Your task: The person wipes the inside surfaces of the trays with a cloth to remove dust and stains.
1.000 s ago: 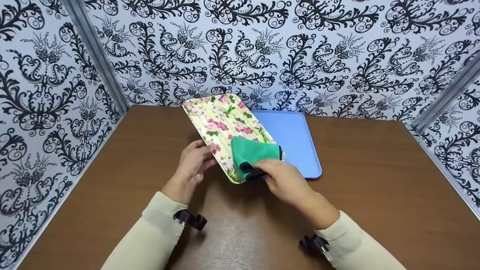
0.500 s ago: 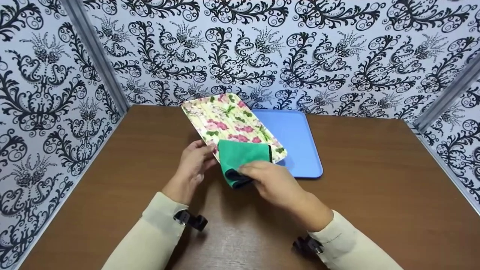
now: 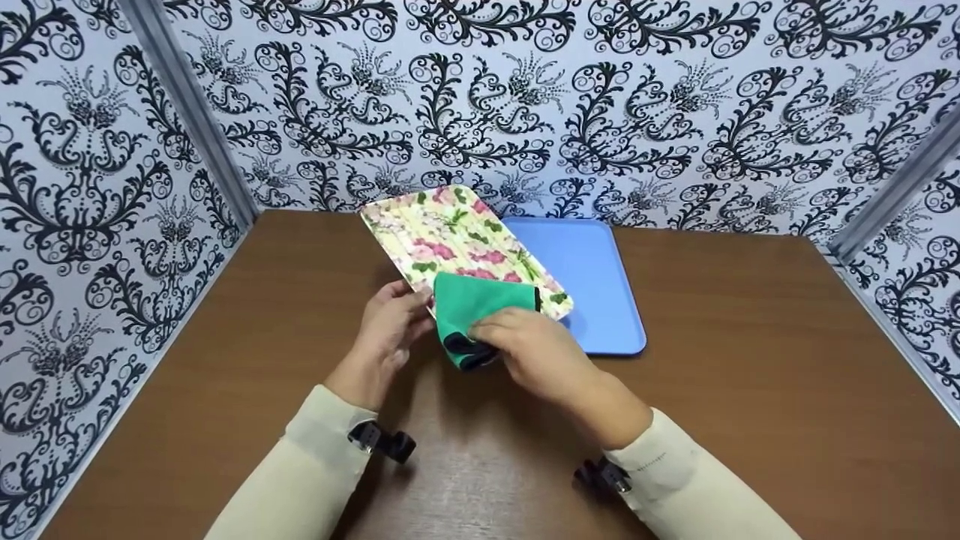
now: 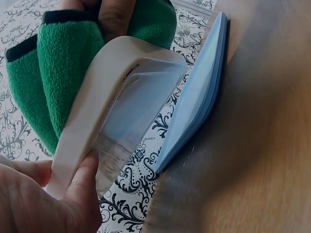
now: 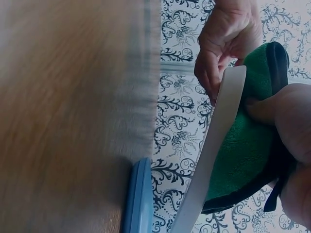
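Across the top of the frame we see a patterned wall (image 3: 495,90), and below it the brown desk (image 3: 750,360). At the centre we have the floral tray (image 3: 457,232), raised and tilted, partly hiding the blue tray (image 3: 596,289) lying right of centre. Against the floral tray's lower part rests the green cloth (image 3: 480,294). The fingers of our left hand (image 3: 384,326) grip the floral tray's left edge; those of our right hand (image 3: 544,356) pinch the cloth. We judge this to be the wiping step; the next move calls for light, even pressure and a firm left grip.
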Demonstrator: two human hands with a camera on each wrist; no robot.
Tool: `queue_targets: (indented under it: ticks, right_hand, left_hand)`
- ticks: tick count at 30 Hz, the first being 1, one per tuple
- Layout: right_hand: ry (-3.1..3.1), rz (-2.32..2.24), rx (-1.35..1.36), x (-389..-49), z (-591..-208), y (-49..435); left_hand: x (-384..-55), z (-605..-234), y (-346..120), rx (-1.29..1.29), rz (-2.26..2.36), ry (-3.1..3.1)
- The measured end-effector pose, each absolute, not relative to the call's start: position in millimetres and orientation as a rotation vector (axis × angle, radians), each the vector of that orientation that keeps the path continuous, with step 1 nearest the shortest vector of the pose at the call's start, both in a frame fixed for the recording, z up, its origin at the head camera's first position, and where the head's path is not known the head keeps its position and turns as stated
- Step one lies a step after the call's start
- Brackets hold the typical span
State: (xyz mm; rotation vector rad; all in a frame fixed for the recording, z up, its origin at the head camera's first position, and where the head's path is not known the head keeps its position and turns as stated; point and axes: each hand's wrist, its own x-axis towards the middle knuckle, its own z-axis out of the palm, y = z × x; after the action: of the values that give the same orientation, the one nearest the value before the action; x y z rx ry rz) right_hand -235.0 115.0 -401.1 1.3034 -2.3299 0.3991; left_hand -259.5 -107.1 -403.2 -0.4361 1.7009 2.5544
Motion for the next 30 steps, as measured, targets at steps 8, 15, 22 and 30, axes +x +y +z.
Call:
queue_targets:
  ticks: [8,15,22,30]
  right_hand:
    - [-2.292,0.319,1.259,-243,-402,109]
    - [-2.306,0.261,1.221,-252,-401,108]
    - [-2.350,0.263,1.156,-263,-399,113]
    - [-2.409,0.324,1.058,-273,-404,121]
  left_hand:
    - [-260,-404,-106,-0.425,2.586,1.700]
    - [-260,-404,-105,-0.421,2.606,1.665]
    - [-260,-405,-104,-0.412,2.615,1.647]
    - [-258,-404,-107,-0.393,2.615,1.659]
